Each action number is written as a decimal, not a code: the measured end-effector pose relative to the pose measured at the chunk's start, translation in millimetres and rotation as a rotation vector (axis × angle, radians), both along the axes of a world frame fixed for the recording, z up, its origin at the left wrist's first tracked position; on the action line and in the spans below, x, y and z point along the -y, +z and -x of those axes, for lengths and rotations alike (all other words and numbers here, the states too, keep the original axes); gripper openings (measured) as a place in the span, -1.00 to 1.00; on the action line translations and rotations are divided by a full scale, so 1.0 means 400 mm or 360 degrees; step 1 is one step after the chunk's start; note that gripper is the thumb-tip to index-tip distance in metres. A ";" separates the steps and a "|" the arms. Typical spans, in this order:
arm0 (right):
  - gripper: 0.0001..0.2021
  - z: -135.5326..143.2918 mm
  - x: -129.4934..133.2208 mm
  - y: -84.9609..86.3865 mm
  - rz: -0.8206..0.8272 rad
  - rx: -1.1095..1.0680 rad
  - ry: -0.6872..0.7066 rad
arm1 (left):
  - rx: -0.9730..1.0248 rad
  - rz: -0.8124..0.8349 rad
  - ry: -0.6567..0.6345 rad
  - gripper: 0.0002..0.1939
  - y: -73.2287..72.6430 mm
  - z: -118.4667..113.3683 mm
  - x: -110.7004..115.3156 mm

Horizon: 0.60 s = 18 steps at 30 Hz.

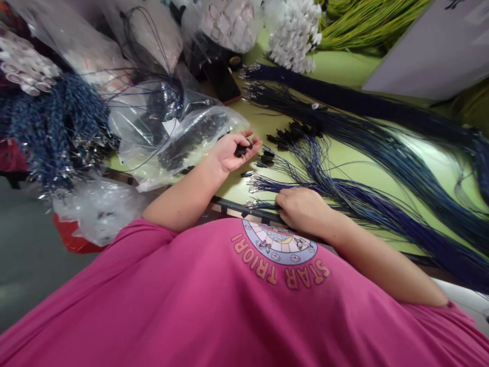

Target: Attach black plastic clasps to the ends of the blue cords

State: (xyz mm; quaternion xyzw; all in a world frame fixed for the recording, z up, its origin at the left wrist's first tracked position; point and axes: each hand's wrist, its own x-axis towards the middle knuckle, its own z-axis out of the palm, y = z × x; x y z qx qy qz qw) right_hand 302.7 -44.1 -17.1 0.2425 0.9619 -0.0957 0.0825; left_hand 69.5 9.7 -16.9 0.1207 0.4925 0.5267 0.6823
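My left hand [237,151] is palm up with its fingers curled around several small black connectors [243,149]. At the table's front edge, my right hand [301,208] rests on a bundle of dark blue wires [344,189], its fingers bent over the wire ends; what they pinch, if anything, is hidden. Silvery wire tips [256,184] stick out to the left of that hand. Wires with black connectors on their ends [292,133] lie beyond it. One loose black connector [247,174] sits between the hands.
Clear plastic bags [206,127] of dark parts lie at the left, near a phone [221,81]. Long dark wire bundles [362,112] cross the green table [336,69] on the right. White connectors [294,35] and yellow-green wires [367,23] are at the back; blue wires [61,122] hang far left.
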 end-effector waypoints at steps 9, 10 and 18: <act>-0.79 -0.008 -0.040 0.004 0.0299 -0.0228 -0.0067 | -0.0242 -0.0249 -0.0321 -0.87 0.000 -0.014 0.024; -0.81 -0.007 -0.039 0.003 0.0312 -0.0244 -0.0067 | -0.0253 -0.0296 -0.0368 -0.87 0.000 -0.016 0.027; -0.73 0.028 -0.007 -0.029 0.0202 -0.0350 -0.0040 | -0.0440 -0.0513 -0.0483 -0.74 -0.015 -0.036 0.045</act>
